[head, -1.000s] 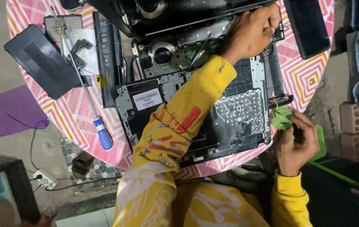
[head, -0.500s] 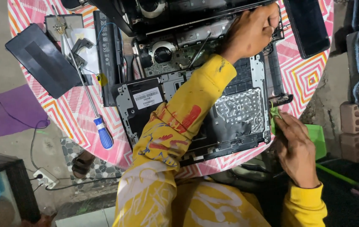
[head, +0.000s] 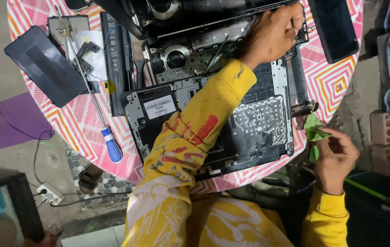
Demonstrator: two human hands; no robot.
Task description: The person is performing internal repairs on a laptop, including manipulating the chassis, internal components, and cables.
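An opened black laptop lies underside up on a round table with a pink patterned cloth; its fan and circuit board are exposed. My left hand reaches across it and grips the laptop's far edge near the hinge. At the table's right rim, my right hand pinches a crumpled green piece next to the laptop's right corner. Both sleeves are yellow with paint marks.
A long screwdriver with a blue handle lies at the left, beside a black battery and a black cover panel. A dark flat device sits at the top right. On the floor are bricks, a purple cloth and a power strip.
My right hand dipped over the table's edge, hiding the green piece, then drew back slightly with the piece showing again. My left hand stayed put.
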